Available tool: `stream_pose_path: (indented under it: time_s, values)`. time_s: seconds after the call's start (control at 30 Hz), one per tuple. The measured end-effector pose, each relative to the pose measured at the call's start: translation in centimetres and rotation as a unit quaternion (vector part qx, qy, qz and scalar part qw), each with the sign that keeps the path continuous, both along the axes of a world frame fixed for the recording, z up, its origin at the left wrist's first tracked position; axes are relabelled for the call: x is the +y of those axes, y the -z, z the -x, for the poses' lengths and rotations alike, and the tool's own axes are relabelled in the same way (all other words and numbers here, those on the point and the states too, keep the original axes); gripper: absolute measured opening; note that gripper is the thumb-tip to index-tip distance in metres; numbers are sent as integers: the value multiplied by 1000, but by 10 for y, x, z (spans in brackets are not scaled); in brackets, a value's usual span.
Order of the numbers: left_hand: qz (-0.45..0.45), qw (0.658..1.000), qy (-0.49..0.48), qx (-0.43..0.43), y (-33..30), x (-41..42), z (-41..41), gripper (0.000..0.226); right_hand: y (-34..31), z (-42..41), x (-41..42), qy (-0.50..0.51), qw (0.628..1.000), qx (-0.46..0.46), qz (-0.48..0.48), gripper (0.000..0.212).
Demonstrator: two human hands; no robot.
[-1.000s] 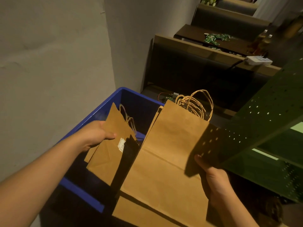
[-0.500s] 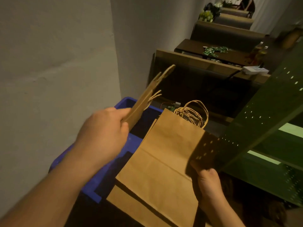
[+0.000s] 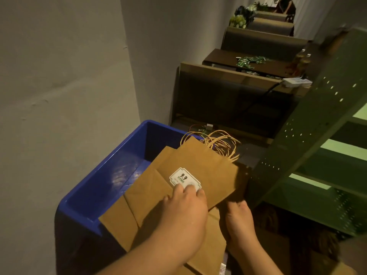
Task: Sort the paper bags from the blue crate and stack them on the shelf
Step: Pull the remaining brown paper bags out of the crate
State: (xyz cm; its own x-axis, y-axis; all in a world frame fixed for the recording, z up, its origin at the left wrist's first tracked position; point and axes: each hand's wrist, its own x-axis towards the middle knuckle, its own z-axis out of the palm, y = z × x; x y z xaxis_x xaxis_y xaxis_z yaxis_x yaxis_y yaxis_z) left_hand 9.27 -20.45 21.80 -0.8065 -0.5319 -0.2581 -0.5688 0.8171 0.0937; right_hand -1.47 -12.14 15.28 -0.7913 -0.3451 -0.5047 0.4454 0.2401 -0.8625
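I see my left hand (image 3: 183,210) lying on the top bag (image 3: 190,175), fingertips on its white sticker (image 3: 184,179), fingers nearly straight. My right hand (image 3: 239,221) grips the stack's (image 3: 123,223) right edge from below, fingers curled under the paper. The stack sits tilted over the crate's (image 3: 111,165) right side, twine handles pointing away, just beside the green shelf (image 3: 309,124)

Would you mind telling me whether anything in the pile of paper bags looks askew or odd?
The top bag, under the left hand, lies skewed across the larger bags beneath, edges unaligned. It alone shows a white sticker. The twine handles are tangled.
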Motion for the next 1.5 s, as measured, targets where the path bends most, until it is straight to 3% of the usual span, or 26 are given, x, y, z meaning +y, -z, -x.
stream_pose_path:
  time_s: [0.13,0.2,0.27,0.33,0.43,0.53,0.7,0.73,0.83,0.97,1.1,1.2,1.27,1.37,1.43,1.5]
  values:
    - [-28,1000,11,-4,14,12,6,54,2,-3,0,7,999,-40,15,27]
    - [1,1000,-1,27,18,14,8,51,2,-4,-1,12,999,-32,23,48]
    - [24,999,3,31,23,15,9,50,4,-5,-2,13,1000,-7,21,54]
    - [-22,999,29,17,29,13,9,43,5,-7,-1,10,999,2,32,56]
    - [-57,993,8,103,30,-2,4,32,12,-7,0,10,999,15,42,68]
    - [-171,969,-34,177,13,-17,-7,34,13,-7,1,9,999,11,49,69]
    - [-250,945,-48,206,-17,-30,-23,28,14,-8,6,-8,994,-12,112,79]
    - [-251,944,-50,207,-23,-31,-26,27,15,-7,7,-9,991,-24,130,72]
    - [-240,947,-54,206,-39,-33,-34,26,18,-6,8,-17,990,-40,135,24]
    - [-257,942,-67,207,-72,-31,-51,25,24,-3,7,-13,994,-16,104,30]
    - [-329,879,-96,333,-120,-37,-72,24,29,-1,8,-5,995,-22,97,26]
    - [-393,763,-147,491,-127,-65,-79,24,26,-2,8,-11,995,-23,95,20]
    - [-450,714,-149,515,-113,-89,-76,26,20,-2,9,-36,996,-18,75,6]
    - [-510,683,-176,492,-74,-113,-63,37,18,2,12,-46,998,-2,39,17]
    - [-519,711,-204,429,-44,-120,-58,43,20,3,13,-64,997,-3,53,8]
    - [-476,786,-217,330,-17,-125,-57,42,16,1,15,-48,996,-8,73,7]
